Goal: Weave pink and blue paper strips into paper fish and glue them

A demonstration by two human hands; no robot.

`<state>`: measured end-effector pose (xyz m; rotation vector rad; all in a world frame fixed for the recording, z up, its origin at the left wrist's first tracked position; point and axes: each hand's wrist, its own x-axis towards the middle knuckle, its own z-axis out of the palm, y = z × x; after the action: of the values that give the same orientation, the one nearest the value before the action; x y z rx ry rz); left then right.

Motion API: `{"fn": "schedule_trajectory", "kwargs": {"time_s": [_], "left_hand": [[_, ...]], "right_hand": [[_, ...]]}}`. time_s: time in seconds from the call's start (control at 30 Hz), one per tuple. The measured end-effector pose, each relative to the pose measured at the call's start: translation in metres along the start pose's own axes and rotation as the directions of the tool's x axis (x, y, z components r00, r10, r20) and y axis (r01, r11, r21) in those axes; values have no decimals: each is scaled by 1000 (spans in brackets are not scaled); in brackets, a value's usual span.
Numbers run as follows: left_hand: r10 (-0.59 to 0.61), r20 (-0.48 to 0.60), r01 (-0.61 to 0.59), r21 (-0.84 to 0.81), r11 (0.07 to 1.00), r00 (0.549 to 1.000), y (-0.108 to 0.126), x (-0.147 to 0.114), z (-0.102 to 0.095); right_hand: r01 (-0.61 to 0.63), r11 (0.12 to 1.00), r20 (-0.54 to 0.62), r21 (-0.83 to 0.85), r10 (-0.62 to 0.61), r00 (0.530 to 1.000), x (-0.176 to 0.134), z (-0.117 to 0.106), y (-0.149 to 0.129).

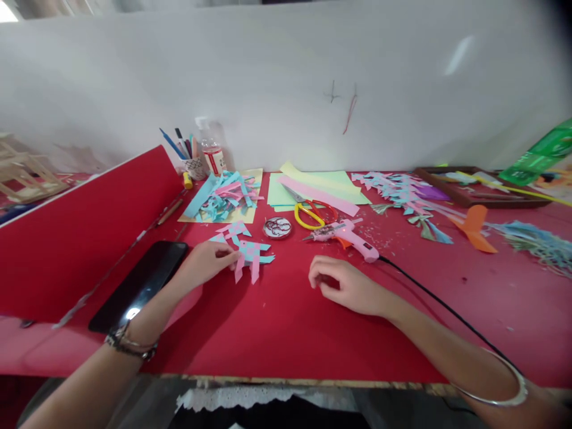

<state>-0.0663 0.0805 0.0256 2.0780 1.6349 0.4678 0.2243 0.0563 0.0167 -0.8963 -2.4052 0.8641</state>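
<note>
My left hand [211, 262] pinches the left edge of a woven pink and blue paper piece [250, 253], whose cut strip ends stick out below and to the right. Just behind it lies another small woven paper piece [236, 229]. My right hand [342, 281] rests on the red table with curled fingers and a gap between thumb and fingertips, holding nothing. Beyond it lies a pink glue gun [353, 237] with a black cord. Scissors [313, 214] with yellow and red handles lie behind the glue gun, left of which is a small round dish [277, 227] with dark red thread-like lines.
A black phone [140, 283] lies left, beside a red upright board [89, 232]. Paper strips [226, 193], paper sheets [277, 196], a pen cup [194, 168] and a pump bottle [211, 152] stand behind. Rightward are a woven paper chain [397, 189], a brown tray [504, 199] and a green bottle [538, 156].
</note>
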Motion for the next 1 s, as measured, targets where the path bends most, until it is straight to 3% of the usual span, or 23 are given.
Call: {"fn": "schedule_trajectory", "kwargs": {"time_s": [0.13,0.2,0.3,0.4,0.6,0.73,0.9,1.0], "left_hand": [[-103,-158,146,289,946,982,-6,3,-13],[-84,-220,160,352,922,972,-12,11,-18],[40,-195,33,357,933,980,-23,30,-20],[103,-199,-12,410,912,975,-33,45,-14],[63,-133,19,539,842,989,-38,61,1],[35,-179,73,563,823,983,-37,66,2],[79,-181,42,583,811,980,-36,71,0],[121,-250,46,573,818,961,-37,71,0]], "right_hand": [[-37,999,62,31,35,997,-2,1,1],[-52,997,60,49,49,997,-3,1,2],[-56,997,55,44,53,997,-4,0,2],[-51,998,47,37,49,998,-3,-2,2],[-53,998,42,28,52,998,-4,-5,1],[-37,999,47,31,36,998,-4,-7,-1],[-29,999,57,44,26,998,-3,-9,-3],[-22,999,59,43,19,998,-3,-10,-1]]}}
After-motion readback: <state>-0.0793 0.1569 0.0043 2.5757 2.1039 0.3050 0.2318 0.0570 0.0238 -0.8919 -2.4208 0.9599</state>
